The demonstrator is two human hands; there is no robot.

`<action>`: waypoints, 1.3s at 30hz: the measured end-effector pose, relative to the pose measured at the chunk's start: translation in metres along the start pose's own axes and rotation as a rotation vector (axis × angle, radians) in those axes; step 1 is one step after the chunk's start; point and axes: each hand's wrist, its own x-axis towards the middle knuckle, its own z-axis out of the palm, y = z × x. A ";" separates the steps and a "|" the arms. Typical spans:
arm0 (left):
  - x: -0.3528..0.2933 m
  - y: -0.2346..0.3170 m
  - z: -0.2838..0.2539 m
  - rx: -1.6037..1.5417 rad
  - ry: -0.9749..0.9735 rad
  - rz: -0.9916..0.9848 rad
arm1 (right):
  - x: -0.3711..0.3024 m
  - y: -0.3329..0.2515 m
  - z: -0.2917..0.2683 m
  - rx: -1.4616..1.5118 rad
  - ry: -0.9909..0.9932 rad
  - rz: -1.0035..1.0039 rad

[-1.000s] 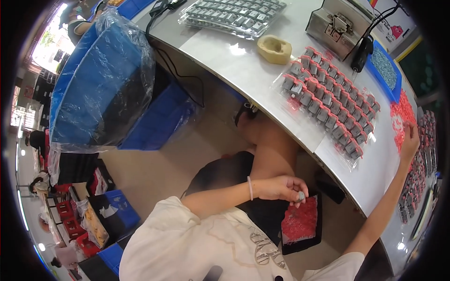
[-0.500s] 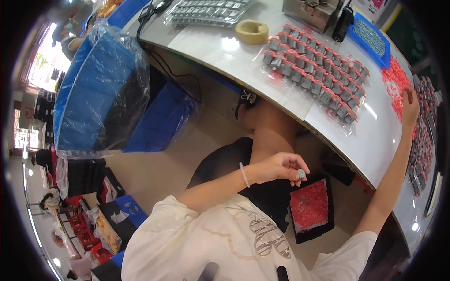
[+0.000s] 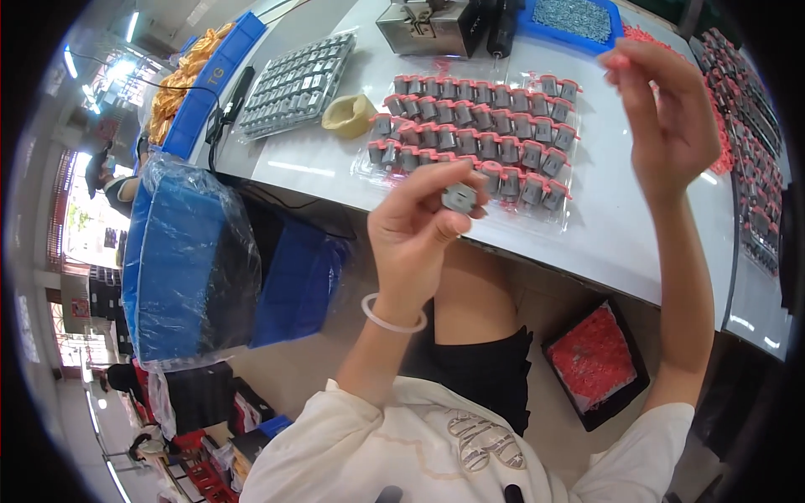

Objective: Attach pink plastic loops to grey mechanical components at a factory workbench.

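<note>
My left hand (image 3: 408, 226) is raised in front of the table's near edge, thumb and fingers pinching a small grey plastic part (image 3: 459, 198) with a slot in its face. Higher up at the right, my right hand (image 3: 677, 126) pinches a small red plastic piece (image 3: 618, 62), mostly covered by the fingertips. Beyond my left hand stand rows of grey parts with red clips (image 3: 490, 119) in a clear plastic tray. To the right of my right hand lies a spread of loose red pieces (image 3: 723, 149).
A blue tray of small blue-grey pieces (image 3: 574, 20), a black power screwdriver (image 3: 501, 29) and a metal fixture (image 3: 429, 27) stand at the back. Left of the rows are a yellowish ring-shaped block (image 3: 349, 116) and a tray of grey parts (image 3: 298, 84). Plastic-lined blue bins (image 3: 189, 277) stand left.
My left hand has risen from my lap toward the table with the grey part. My right hand has left the loose red pieces, moving up and left with one. The view has shifted.
</note>
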 end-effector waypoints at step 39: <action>-0.015 0.013 -0.016 -0.087 -0.079 -0.102 | -0.030 -0.064 0.051 0.357 -0.625 0.441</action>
